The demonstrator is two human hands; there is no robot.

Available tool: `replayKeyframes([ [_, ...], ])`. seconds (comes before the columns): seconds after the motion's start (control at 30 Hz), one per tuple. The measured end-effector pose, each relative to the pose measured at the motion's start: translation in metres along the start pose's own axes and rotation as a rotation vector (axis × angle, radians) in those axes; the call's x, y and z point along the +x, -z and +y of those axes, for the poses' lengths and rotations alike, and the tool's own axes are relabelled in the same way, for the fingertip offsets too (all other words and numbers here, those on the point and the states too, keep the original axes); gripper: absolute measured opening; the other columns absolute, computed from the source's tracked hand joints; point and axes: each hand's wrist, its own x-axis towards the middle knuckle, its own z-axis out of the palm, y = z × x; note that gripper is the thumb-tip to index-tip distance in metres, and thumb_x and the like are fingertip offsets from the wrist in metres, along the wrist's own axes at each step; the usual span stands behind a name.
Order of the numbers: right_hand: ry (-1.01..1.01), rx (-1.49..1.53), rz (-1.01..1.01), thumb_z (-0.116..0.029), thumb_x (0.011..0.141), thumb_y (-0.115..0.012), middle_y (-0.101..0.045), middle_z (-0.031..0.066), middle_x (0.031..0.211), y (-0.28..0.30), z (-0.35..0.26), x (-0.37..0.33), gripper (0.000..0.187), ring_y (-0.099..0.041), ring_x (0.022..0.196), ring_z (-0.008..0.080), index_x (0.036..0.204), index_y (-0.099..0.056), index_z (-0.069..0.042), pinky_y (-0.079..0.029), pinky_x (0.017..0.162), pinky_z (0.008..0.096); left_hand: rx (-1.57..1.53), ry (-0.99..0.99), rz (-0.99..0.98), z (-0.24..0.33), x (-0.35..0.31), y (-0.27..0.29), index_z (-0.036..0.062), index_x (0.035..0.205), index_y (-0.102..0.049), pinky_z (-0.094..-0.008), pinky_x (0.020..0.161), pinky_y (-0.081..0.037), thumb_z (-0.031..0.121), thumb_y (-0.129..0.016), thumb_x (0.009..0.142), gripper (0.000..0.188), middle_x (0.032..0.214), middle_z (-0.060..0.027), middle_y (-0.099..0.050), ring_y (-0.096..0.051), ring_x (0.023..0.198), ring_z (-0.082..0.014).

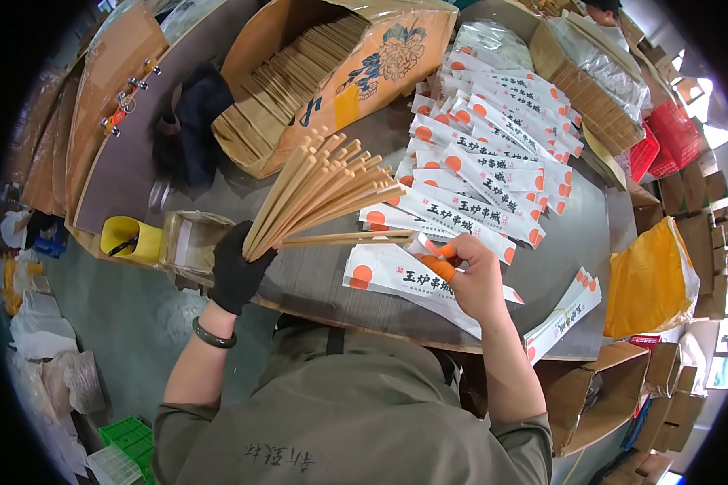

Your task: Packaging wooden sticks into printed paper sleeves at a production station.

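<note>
My left hand (236, 267), in a black glove, is closed round a fanned bundle of wooden chopsticks (319, 194). A pair of them sticks out sideways to the right, its tips at the mouth of a white paper chopstick sleeve (392, 271) with red dots. Orange covers wrap fingers of my right hand (465, 275), which pinches that sleeve near its upper end. More sleeves lie under it at the table's front edge. Beyond my right hand spreads a large pile of printed sleeves (493, 153), several looking filled.
A cardboard box (364, 77) of chopsticks lies tipped at the back. To the left stand a yellow cup (129, 238) and a small open box (198, 242). A banded sleeve bundle (565, 315) rests at the right edge. Dark cloth (198, 125) hangs by the left panel.
</note>
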Motion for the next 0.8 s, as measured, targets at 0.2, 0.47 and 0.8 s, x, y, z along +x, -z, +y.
replayKeyframes([
  [0.2,0.431,-0.368,0.061,-0.008,0.080,-0.075,-0.058,0.0097,0.076,-0.008,-0.001,-0.005,0.014,-0.055,0.068,0.0240,0.083,-0.066,0.002,-0.045,0.060,0.0337,0.009,-0.208,-0.015,0.003,0.007,0.005,0.0001,0.100,-0.065,-0.0371,0.073,-0.053,0.007,-0.080,0.069,0.036,0.089,-0.0167,-0.068,-0.067,0.081,-0.0330],
  [0.47,0.148,-0.320,0.011,-0.006,0.077,-0.078,-0.055,0.0081,0.075,0.002,-0.007,-0.005,0.016,-0.055,0.068,0.0199,0.079,-0.064,0.002,-0.047,0.061,0.0311,0.055,-0.153,-0.023,-0.005,0.008,0.010,0.0000,0.105,-0.064,-0.0364,0.078,-0.052,0.008,-0.080,0.070,0.039,0.095,-0.0154,-0.069,-0.067,0.086,-0.0293],
  [0.8,0.070,-0.221,-0.043,-0.005,0.074,-0.079,-0.057,0.0074,0.075,0.000,0.005,-0.007,0.015,-0.055,0.068,0.0198,0.083,-0.068,0.000,-0.047,0.063,0.0316,0.118,-0.159,-0.166,-0.005,0.011,0.020,-0.0005,0.103,-0.065,-0.0344,0.078,-0.052,0.009,-0.079,0.072,0.035,0.095,-0.0133,-0.070,-0.066,0.085,-0.0229],
])
